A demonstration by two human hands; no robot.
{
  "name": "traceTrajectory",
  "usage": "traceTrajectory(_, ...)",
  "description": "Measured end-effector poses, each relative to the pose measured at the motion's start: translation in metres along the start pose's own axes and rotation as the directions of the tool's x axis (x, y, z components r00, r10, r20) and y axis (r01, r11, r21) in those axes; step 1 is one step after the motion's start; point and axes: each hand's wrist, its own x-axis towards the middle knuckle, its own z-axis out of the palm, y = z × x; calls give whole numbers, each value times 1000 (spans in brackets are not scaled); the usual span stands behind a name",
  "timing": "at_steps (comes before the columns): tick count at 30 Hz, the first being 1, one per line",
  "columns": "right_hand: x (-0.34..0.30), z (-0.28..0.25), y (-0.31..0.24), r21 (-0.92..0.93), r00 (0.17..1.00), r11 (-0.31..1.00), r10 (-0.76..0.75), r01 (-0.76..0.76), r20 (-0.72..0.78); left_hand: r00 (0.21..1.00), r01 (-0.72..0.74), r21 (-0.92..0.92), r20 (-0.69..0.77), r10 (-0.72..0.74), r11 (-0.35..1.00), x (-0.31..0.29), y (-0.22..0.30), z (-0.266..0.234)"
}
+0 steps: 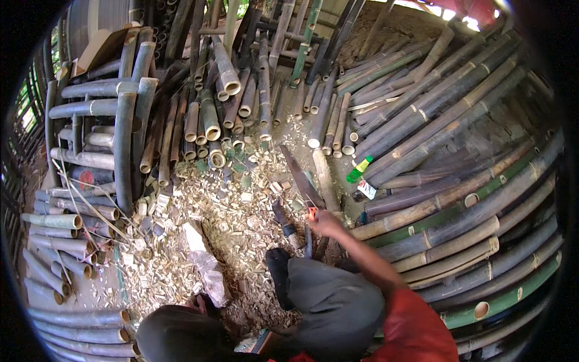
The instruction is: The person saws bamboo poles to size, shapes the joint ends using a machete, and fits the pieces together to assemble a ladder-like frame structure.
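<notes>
My right hand (327, 223) is closed round the orange handle of a hand saw (300, 178). Its long, dark blade points away from me, over the wood chips and close beside a pale bamboo pole (325, 181). Just left of the grip lies a dark tool with a wrapped handle (283, 218). A small part of what looks like my left hand (196, 303) shows past my left knee, at the near end of a pale block partly wrapped in cloth (205, 259). The knee hides most of it, so its fingers cannot be made out.
Wood chips (229, 211) cover the ground ahead. Bamboo poles (458, 223) lie stacked along the right, and cut lengths (66, 247) pile up at left. A bamboo frame (99, 120) stands far left. A green bottle with a yellow cap (359, 170) lies right of the saw.
</notes>
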Motion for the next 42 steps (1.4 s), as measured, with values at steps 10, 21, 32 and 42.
traceTrajectory(10,181,-103,7,-102,931,969,185,-226,-314,985,-36,173,174,6,984,19,59,-52)
traceTrajectory(21,281,-85,57,-8,905,963,250,-269,-345,982,-170,193,110,151,966,24,34,-6)
traceTrajectory(32,371,-112,54,-200,916,894,396,-401,-69,961,-101,238,273,33,966,50,44,-4)
traceTrajectory(42,379,-80,95,-135,976,984,90,-118,-200,867,-7,271,481,-129,963,71,36,-11)
